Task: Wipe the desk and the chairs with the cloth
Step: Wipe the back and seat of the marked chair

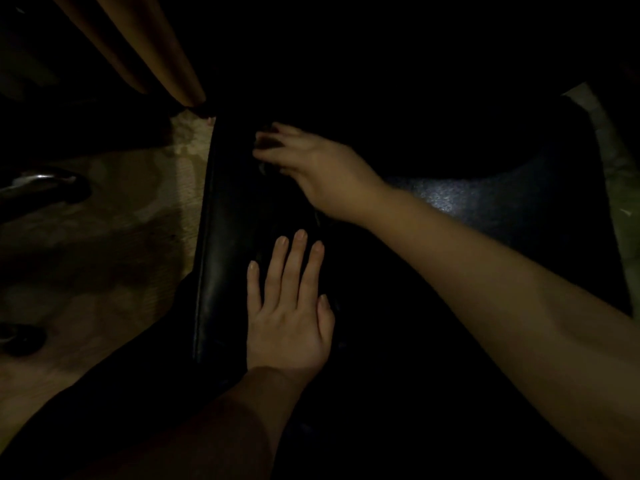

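Note:
The view is very dark. A black leather chair seat (221, 258) fills the middle, with a shiny padded edge on its left side. My left hand (287, 317) lies flat on the seat, fingers straight and together. Farther along the seat, my right hand (311, 168) reaches across from the right with curled fingers, gripping a dark cloth (268, 143). Only small bits of the cloth show between the fingers. The cloth and hand sit at the far left part of the seat, near its edge.
A tan curtain (138, 46) hangs at the upper left. Beige patterned floor (114, 237) lies left of the chair. A chrome-and-black chair base leg (45, 185) and a black caster (19, 337) stand on that floor. The far side is too dark to read.

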Available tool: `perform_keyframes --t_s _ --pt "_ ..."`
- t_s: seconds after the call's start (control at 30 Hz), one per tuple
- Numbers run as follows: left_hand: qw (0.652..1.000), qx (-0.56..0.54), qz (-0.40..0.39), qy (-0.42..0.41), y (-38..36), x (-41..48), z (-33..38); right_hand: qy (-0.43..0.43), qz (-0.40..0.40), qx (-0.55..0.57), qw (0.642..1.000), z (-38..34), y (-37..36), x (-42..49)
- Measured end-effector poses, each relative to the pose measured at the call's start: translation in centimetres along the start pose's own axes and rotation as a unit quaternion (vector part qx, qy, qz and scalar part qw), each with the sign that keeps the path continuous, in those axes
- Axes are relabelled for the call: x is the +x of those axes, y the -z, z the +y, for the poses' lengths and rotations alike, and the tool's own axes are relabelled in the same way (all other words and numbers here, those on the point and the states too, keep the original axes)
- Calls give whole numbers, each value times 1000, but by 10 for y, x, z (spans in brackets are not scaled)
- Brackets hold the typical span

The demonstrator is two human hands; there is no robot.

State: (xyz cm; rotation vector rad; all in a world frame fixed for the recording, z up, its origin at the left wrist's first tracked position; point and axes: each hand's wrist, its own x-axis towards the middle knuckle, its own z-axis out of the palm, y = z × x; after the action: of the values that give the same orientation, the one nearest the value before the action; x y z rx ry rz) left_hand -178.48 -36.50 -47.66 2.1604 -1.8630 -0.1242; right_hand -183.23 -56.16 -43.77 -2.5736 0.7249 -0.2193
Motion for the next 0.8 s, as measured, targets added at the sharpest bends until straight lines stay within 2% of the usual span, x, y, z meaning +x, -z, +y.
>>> perform_keyframes --t_s 0.07,0.17,0.2,0.33,0.37,0.4,0.47,0.57,0.67,0.7,0.73,0.77,0.8 --pt "1000 -1 5 -1 0 1 0 -44 15 -23 999 21 10 11" --pt "1000 4 6 0 1 1 0 -192 103 -27 976 25 12 32" --pt "1000 8 5 -1 0 1 -1 -196 96 -29 976 10 7 36" --pt "1000 12 6 -5 -2 1 -1 -16 2 -21 1000 -35 -20 24" --pt "1000 13 8 -3 -2 1 -1 -20 17 -29 999 -24 -17 17" --pt "1000 13 12 -3 -1 2 -1 -60 48 -44 996 -8 -10 11" --pt "1000 7 16 -4 0 1 -1 -196 117 -85 970 30 10 -8" --pt "1000 -2 10 -4 0 1 0 -381 185 -134 896 80 43 -64" --pt "1000 -1 7 -6 0 1 0 -515 232 -130 815 97 56 -104" --pt "1000 2 7 -6 -1 1 0 -534 226 -135 803 93 52 -101" --pt "1000 4 7 -7 -2 1 0 -531 217 -131 809 81 46 -90" --pt "1000 4 10 -6 -2 1 -1 -486 201 -118 842 63 36 -78" --pt "1000 4 13 -4 -3 2 -1 -399 173 -108 894 41 20 -64"
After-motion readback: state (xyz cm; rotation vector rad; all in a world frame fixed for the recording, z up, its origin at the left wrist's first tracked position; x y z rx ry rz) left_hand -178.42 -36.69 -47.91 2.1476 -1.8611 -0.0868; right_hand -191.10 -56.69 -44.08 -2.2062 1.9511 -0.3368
